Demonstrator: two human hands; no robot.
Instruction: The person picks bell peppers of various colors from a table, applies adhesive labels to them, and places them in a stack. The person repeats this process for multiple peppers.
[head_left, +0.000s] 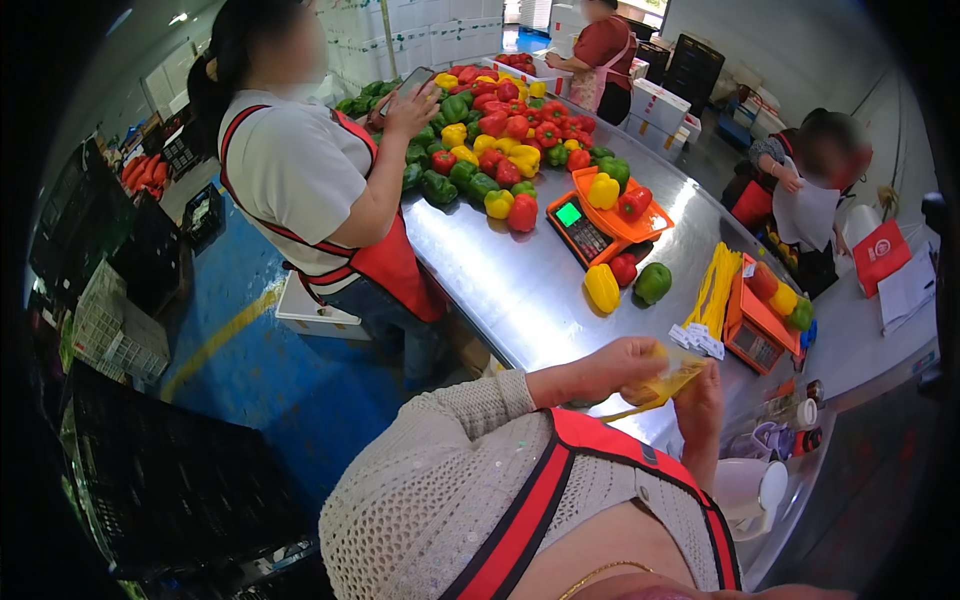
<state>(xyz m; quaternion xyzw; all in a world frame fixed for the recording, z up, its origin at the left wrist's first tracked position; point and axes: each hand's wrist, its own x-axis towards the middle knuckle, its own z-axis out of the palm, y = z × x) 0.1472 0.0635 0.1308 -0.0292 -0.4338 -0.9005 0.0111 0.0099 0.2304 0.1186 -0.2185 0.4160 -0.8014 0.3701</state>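
Between my two hands a yellow mesh bag (671, 379) is stretched above the metal table. My left hand (637, 367) grips one side of it and my right hand (699, 390) the other. Beyond them lie a yellow bell pepper (601, 289), a red bell pepper (623, 269) and a green bell pepper (653, 283). An orange scale (589, 229) carries yellow, red and green peppers on its tray. A bundle of yellow mesh bags (712, 289) with white tags lies near a second orange scale (754, 330), which also holds peppers.
A large pile of bell peppers (487, 135) covers the far part of the metal table (495, 277). At its left edge a co-worker (300, 165) holds a phone. Two more people stand beyond. Bottles and a white pitcher (742, 487) stand at the right, black crates (180, 465) at the left.
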